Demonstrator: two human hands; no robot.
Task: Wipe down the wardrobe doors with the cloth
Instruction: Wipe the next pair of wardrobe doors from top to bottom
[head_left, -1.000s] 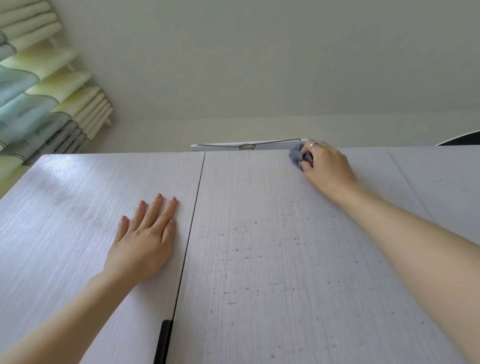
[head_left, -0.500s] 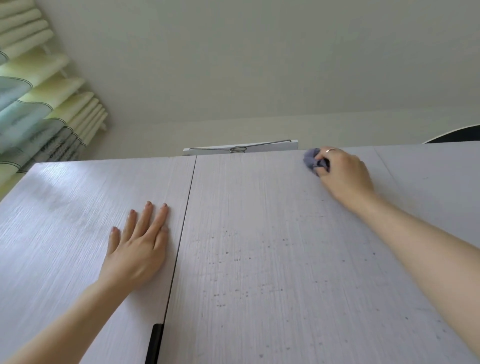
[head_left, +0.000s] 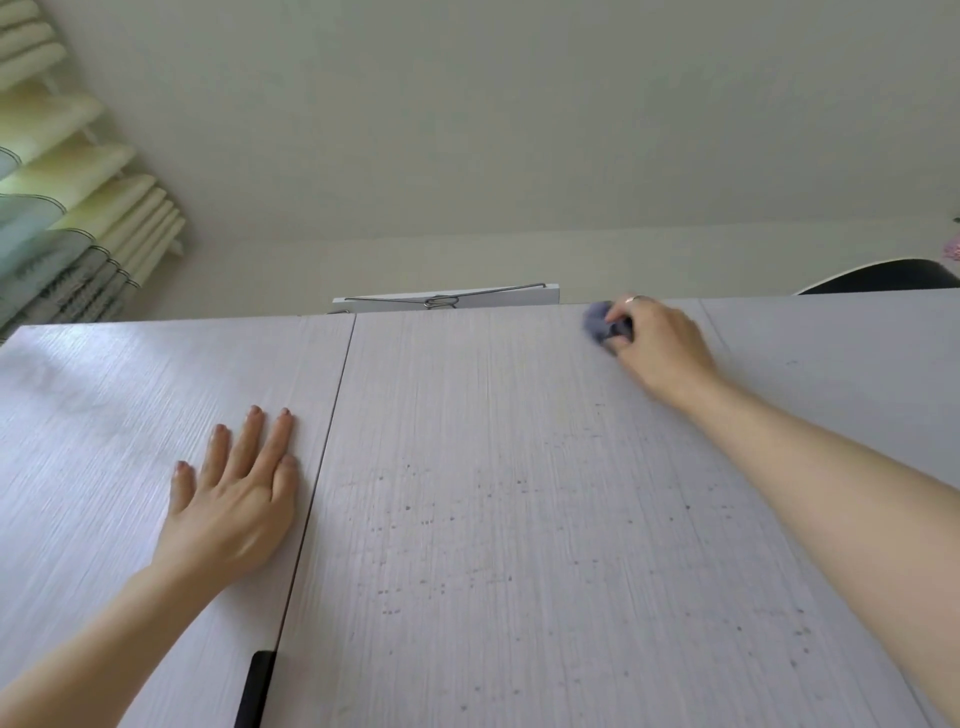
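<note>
At top edge of middle wardrobe door (head_left: 519, 493): right hand (head_left: 660, 345) grips bunched cloth (head_left: 597, 319); left hand (head_left: 236, 499) flat, fingers straight, on left door (head_left: 104, 415).

Blue-grey cloth (head_left: 597, 320), pale wood-grain wardrobe doors (head_left: 519, 467) (dark-speckled), black handle (head_left: 254, 691).

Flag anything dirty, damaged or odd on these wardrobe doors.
Small dark specks dot the middle door below the cloth that the right hand grips at the top edge. No damage shows. The left hand lies flat on the left door.
</note>
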